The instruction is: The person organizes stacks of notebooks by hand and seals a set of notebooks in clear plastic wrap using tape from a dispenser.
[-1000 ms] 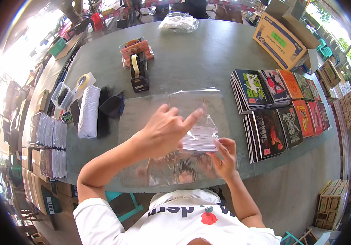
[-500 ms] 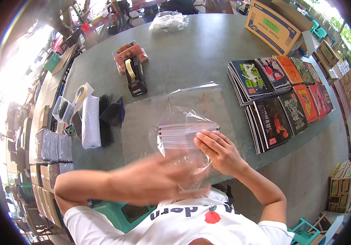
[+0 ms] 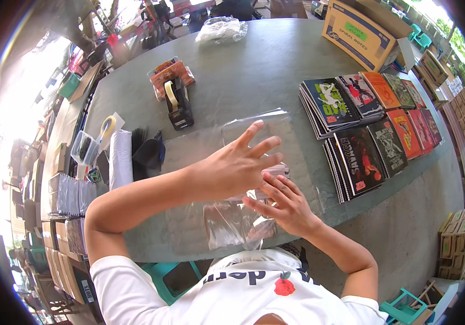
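Note:
My left hand (image 3: 239,162) is stretched across a wrapped stack (image 3: 280,169) on the table, its fingers spread and hiding most of it. The stack shows pale layered edges under clear plastic film (image 3: 229,222), which runs wrinkled and shiny toward my body. Against the stack's right side rests my right hand (image 3: 286,207), fingers extended and nothing gripped. Beneath lies a wider transparent sheet (image 3: 292,132). Whether my left fingers touch the stack, I cannot tell.
Spiral notebooks (image 3: 357,157) stand in rows at the right, below an open carton (image 3: 358,40). A tape dispenser (image 3: 178,111), white roll (image 3: 120,160) and black brush (image 3: 140,149) occupy the left. Crumpled plastic (image 3: 222,30) lies at the far edge.
My left hand has swung away from my body, up over the stack, its fingers now spread. My right hand stays beside the stack, its fingers slightly more apart.

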Available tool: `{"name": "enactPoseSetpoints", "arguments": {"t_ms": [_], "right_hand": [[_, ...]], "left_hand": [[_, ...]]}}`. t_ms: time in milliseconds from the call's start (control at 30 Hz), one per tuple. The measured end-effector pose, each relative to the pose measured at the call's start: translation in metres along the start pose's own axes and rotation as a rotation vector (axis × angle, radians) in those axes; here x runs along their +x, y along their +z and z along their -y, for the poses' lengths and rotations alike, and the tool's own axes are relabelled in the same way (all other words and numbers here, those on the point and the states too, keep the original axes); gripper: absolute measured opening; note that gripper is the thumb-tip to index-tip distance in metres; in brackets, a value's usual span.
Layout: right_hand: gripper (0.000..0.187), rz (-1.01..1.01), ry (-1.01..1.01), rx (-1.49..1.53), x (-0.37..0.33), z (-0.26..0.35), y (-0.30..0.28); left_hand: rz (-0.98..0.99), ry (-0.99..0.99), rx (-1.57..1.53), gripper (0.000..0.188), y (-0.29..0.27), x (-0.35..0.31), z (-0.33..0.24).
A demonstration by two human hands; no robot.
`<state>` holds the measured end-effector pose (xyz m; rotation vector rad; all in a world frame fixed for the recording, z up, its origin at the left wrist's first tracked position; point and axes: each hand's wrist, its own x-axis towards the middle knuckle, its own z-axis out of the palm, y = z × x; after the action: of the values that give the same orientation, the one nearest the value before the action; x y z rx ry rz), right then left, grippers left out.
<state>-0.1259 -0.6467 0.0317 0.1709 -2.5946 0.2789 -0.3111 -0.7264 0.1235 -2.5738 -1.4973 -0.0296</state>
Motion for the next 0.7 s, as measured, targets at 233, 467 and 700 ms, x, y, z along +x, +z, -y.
{"name": "enactPoseSetpoints", "arguments": {"t_ms": [233,467,700], "right_hand": [[0.044,0.064,0.016,-0.036,-0.005,-0.002,0.007],[0.041,-0.175,0.054,-0.246,0.003,-0.001,0.004],[0.042,-0.029,0.026,0.125,0.009,-0.012,-0.002]], "left_hand": [[0.208,-0.123,0.199,0.003,-0.019,0.006,-0.002],[-0.424,-0.605,-0.528,0.023,-0.041,-0.042,0.017],[-1.123,-0.614,-1.178,0.015,-0.016,-0.067,-0.008]]}}
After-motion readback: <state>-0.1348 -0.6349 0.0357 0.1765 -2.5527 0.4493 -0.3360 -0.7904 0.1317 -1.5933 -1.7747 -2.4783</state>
